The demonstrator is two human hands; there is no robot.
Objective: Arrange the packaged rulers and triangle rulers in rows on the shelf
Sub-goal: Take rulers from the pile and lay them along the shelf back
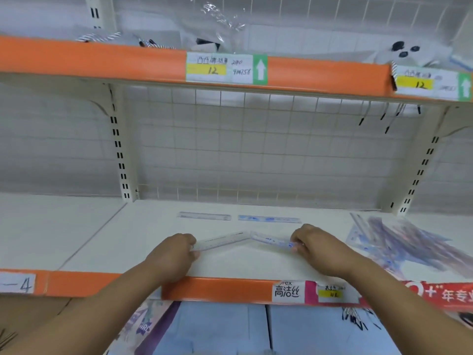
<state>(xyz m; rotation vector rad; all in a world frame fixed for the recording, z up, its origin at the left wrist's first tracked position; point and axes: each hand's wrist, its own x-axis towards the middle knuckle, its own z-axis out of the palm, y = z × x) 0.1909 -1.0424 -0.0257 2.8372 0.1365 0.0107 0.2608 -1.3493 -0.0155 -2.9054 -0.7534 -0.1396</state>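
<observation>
though blurry, rulers (220,243) apparently in left hand (170,254) and right hand (318,248)

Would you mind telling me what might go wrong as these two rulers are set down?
The left hand and right hand hold packaged rulers meeting at an angle, so they may land crooked or overlapping, unlike the back row. The loose pile beside the right hand could get nudged.
</observation>
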